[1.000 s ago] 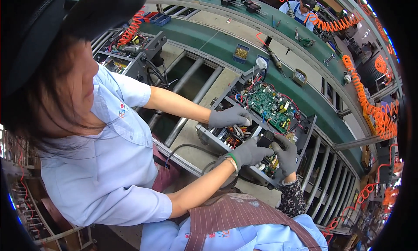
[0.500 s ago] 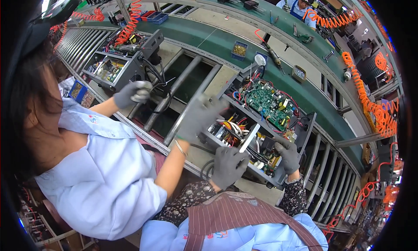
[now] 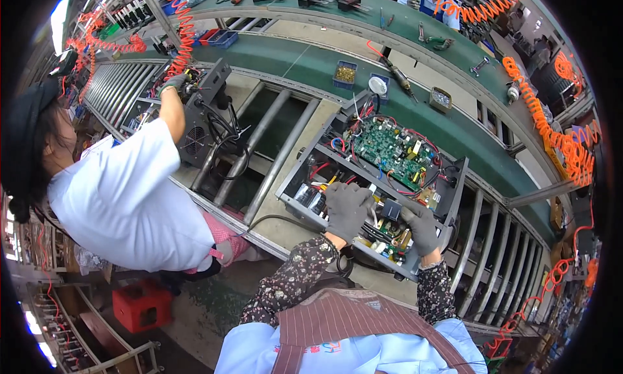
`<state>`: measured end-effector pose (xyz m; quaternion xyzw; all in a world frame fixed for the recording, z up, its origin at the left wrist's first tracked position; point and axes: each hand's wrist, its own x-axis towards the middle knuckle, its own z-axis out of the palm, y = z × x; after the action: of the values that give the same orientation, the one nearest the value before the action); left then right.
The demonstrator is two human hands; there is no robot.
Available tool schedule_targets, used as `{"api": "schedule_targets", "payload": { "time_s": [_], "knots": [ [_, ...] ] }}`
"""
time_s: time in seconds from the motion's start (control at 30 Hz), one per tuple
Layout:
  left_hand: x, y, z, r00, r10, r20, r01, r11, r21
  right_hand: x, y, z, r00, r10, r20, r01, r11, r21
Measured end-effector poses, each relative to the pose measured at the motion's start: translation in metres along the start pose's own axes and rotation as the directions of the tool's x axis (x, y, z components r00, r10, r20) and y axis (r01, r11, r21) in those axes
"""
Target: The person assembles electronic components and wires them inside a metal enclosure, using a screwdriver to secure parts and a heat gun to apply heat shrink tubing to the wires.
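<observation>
An opened grey metal chassis (image 3: 300, 208) lies before me, with a green circuit board (image 3: 389, 150) in its far half and wires and components in its near half. My left hand (image 3: 348, 208), in a grey glove, reaches down into the near compartment with curled fingers; the fingertips are hidden among the wires (image 3: 319, 187). Beside a small black block (image 3: 390, 210) is my gloved right hand (image 3: 420, 230), its fingers bent together over the near right part of the chassis. What either hand grips, if anything, is hidden.
At the left a co-worker's gloved hand (image 3: 174, 83) is on another open unit (image 3: 195, 137). Rollers (image 3: 279, 160) run beneath the units. Beyond lie screw trays (image 3: 344, 74), (image 3: 440, 99) and a power screwdriver (image 3: 401, 80). Orange coiled hoses (image 3: 542, 124) hang at the right.
My left hand has moved forward from the near chassis edge into the compartment. My right hand has shifted slightly. The co-worker has drawn back left, off my unit, and reaches to the other one.
</observation>
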<state>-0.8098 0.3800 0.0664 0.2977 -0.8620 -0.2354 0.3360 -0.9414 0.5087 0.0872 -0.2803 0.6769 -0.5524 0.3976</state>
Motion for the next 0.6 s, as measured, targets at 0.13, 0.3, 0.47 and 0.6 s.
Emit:
{"api": "schedule_targets", "payload": {
  "time_s": [0.13, 0.3, 0.47, 0.6],
  "knots": [
    [0.000, -0.005, 0.005, 0.998, -0.025, 0.065, 0.029, 0.998, -0.056, 0.001, -0.005, 0.004, 0.997, 0.064, -0.032, -0.063, 0.997, 0.032],
    [-0.001, -0.007, 0.006, 0.999, 0.032, 0.039, -0.028, 0.993, -0.112, 0.005, -0.013, 0.008, 0.997, 0.057, -0.055, -0.064, 0.991, -0.118],
    [-0.003, -0.006, 0.005, 0.998, -0.015, 0.055, 0.026, 0.979, -0.200, 0.009, -0.010, 0.011, 0.986, 0.121, -0.114, -0.132, 0.987, -0.094],
    [-0.009, -0.004, 0.011, 0.993, -0.114, 0.026, 0.117, 0.966, -0.232, 0.008, -0.012, 0.015, 0.984, 0.117, -0.134, -0.130, 0.987, -0.091]
  ]
}}
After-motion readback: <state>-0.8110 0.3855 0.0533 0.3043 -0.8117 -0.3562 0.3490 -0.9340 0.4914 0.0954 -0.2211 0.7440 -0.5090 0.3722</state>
